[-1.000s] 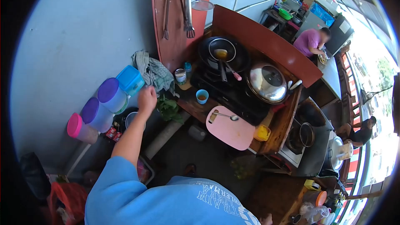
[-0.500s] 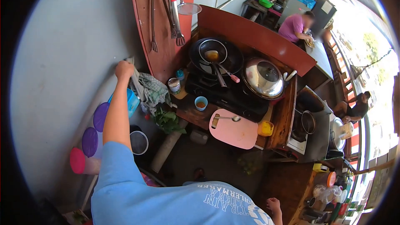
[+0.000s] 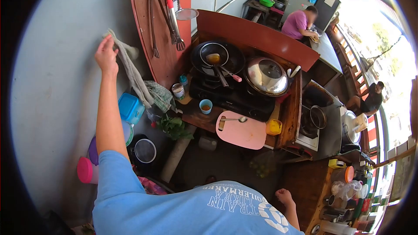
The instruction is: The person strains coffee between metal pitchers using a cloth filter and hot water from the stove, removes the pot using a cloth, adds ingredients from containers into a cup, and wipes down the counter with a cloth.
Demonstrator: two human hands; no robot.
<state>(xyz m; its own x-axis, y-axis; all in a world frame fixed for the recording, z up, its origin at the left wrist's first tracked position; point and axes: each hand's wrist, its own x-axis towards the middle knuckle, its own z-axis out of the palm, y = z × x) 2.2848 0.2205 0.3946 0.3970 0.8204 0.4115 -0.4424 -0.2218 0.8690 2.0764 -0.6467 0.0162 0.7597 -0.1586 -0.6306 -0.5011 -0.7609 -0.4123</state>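
Note:
My left hand [image 3: 107, 56] is raised beside the grey wall, its fingers closed on one end of a long grey cloth [image 3: 129, 70]. The cloth stretches down from the fingers toward a green-and-white checked cloth [image 3: 159, 95], which hangs at the corner of the cooking counter. Below them are leafy greens [image 3: 173, 126] and a blue plastic container [image 3: 130, 108]. My right hand [image 3: 285, 196] hangs low by my side with its fingers curled, and nothing shows in it.
A wok [image 3: 237, 63] with a strainer and a lidded pan [image 3: 267, 77] sit on the black stove [image 3: 235, 100]. A pink cutting board [image 3: 244, 138] bearing a spoon lies in front, near a blue cup [image 3: 205, 106]. Utensils hang on the red board [image 3: 141, 21]. Two people are farther off.
My left hand has moved up and left along the wall, drawing the grey cloth out long from beside the checked cloth. My right hand stays low. The view has shifted slightly.

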